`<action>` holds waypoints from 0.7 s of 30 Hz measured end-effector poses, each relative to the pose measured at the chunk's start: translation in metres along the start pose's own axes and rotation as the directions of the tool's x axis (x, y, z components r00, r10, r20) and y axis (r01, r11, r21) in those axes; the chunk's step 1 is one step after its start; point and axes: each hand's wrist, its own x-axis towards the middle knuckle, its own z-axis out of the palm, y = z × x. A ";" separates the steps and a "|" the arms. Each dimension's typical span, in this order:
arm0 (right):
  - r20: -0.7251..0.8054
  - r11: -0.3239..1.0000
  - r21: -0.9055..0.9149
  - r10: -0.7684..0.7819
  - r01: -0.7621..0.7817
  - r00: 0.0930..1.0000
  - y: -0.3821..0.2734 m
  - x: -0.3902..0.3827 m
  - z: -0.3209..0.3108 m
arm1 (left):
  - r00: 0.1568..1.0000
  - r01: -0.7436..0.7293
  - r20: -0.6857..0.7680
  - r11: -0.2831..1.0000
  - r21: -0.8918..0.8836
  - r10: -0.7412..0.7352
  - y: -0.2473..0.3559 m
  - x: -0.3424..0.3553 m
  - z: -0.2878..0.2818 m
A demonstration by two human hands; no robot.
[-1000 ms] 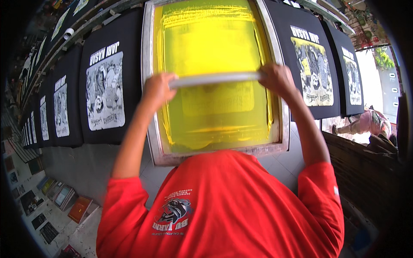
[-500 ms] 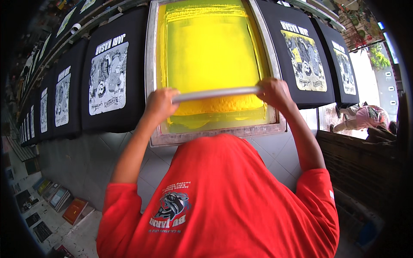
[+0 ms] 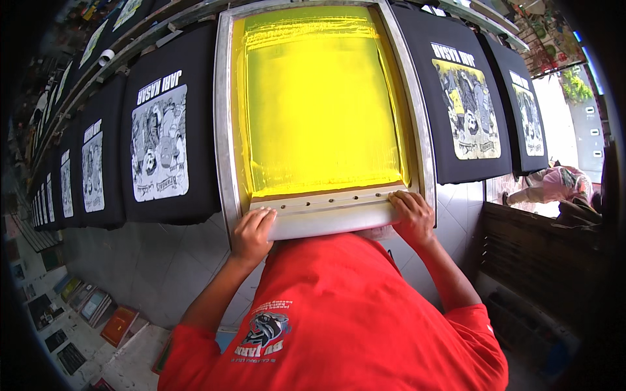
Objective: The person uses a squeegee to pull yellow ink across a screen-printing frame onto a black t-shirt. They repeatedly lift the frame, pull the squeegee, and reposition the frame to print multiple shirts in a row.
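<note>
A wide squeegee (image 3: 332,212) with a pale metal handle and a row of small holes lies across the near end of a screen printing frame (image 3: 425,130). My left hand (image 3: 253,232) is closed round its left end, and my right hand (image 3: 414,214) grips its right end. Yellow ink (image 3: 319,117) covers most of the mesh, with thicker streaks toward the far end. The squeegee is tilted so its broad side shows, and its blade edge meets the ink. Whatever lies under the screen is hidden.
Black printed shirts stretched on boards stand in a row: a shirt with a grey print (image 3: 160,140) to the left, one with yellow in its print (image 3: 466,107) to the right. Stacked flat items (image 3: 94,303) rest at lower left. Another person (image 3: 561,186) is at far right.
Both hands have pulled the squeegee toward my body, from inside the mesh to its near end. Its handle has tipped toward me, and the ink band in front is no longer visible.
</note>
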 end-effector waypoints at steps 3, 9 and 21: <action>0.028 1.000 -0.004 -0.010 0.010 1.000 0.013 0.026 0.008 | 0.999 -0.008 -0.035 1.000 0.017 0.009 -0.018 0.024 0.010; 0.040 0.998 0.016 -0.053 0.052 0.998 0.061 0.103 0.035 | 0.996 -0.049 -0.066 0.995 0.085 0.055 -0.071 0.105 0.022; 0.178 0.992 -0.125 -0.011 0.033 0.984 0.161 0.348 0.061 | 0.995 0.071 0.065 0.993 0.092 -0.078 -0.178 0.336 -0.006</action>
